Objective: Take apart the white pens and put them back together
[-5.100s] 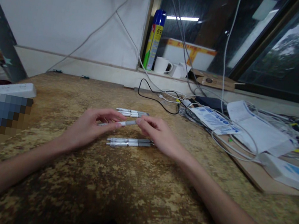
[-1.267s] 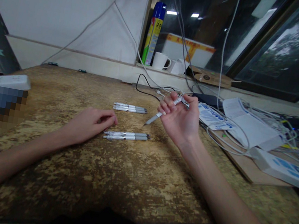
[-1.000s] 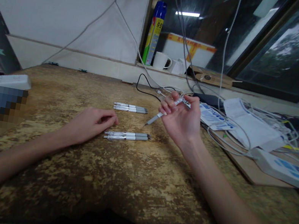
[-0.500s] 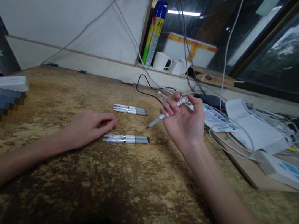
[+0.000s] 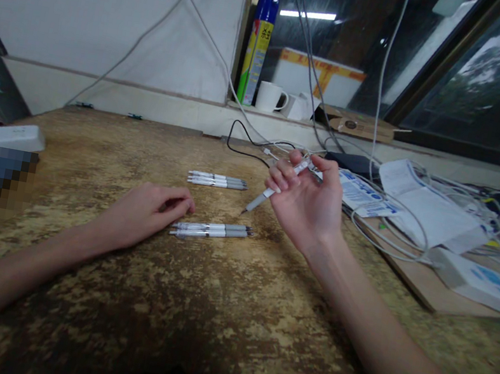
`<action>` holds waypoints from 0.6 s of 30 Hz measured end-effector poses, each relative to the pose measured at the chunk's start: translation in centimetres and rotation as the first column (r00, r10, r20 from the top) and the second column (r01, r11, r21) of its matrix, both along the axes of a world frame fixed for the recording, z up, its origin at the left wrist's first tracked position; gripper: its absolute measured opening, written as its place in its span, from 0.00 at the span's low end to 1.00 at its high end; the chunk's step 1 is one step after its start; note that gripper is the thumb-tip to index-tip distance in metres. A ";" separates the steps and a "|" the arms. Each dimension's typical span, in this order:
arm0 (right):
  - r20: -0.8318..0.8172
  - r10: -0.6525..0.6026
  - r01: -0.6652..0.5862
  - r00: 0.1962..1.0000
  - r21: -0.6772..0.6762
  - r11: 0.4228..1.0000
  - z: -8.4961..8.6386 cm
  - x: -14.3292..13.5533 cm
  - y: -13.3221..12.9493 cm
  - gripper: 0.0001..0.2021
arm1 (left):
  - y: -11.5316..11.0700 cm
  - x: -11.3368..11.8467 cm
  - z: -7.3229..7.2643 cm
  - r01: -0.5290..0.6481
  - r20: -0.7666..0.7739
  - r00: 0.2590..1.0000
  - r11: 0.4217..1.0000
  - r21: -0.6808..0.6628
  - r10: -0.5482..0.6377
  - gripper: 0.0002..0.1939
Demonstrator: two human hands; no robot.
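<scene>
In the head view my right hand (image 5: pixel 307 207) is raised above the table, palm up, with its fingers closed around a white and grey pen (image 5: pixel 257 201). The pen slants, its tip pointing down to the left and its clear end up by my thumb. My left hand (image 5: pixel 157 206) rests on the tabletop, fingers curled, thumb and forefinger tips close together with nothing seen between them. Just beside those fingertips lies a near group of like pens (image 5: pixel 213 231), tips to the right. Farther back is a second group of pens (image 5: pixel 217 180), side by side.
The worn wooden table (image 5: pixel 209 309) carries tangled cables, papers (image 5: pixel 425 205) and a power strip (image 5: pixel 479 285) at right. Another power strip (image 5: pixel 7 138) is at left. A spray can (image 5: pixel 257 53) and white mug (image 5: pixel 270 97) stand on the window sill.
The view has shifted slightly. Both hands keep nearly the same pose, the pen still in my right hand, and the two pen groups lie as before.
</scene>
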State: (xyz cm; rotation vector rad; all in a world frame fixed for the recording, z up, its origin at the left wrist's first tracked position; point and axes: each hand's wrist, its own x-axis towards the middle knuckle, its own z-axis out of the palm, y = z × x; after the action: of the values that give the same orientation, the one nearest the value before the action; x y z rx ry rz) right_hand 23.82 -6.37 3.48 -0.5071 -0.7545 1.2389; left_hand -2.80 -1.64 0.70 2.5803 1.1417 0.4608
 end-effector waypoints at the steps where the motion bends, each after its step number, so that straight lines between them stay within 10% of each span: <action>1: -0.001 0.004 -0.004 1.000 0.009 1.000 0.0 0.0 0.0 0.13 | 0.0 0.0 0.0 -0.001 -0.002 1.000 1.000 0.001 0.001 0.20; 11: 0.247 -0.079 0.055 0.966 0.103 0.993 -0.2 -0.2 0.2 0.19 | -0.3 -0.1 0.1 -0.009 0.090 0.996 1.000 -0.016 0.011 0.20; 18: 0.603 -0.114 0.007 0.789 0.177 0.984 -1.5 -1.3 0.5 0.09 | -0.8 0.4 -0.1 0.129 0.464 0.884 0.983 -0.134 -0.053 0.23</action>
State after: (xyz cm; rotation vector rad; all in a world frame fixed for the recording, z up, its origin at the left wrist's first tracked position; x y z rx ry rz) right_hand 22.57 -5.82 2.03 -0.8058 -1.3722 0.9314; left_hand -2.38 -2.40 0.59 2.2037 0.8453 0.8629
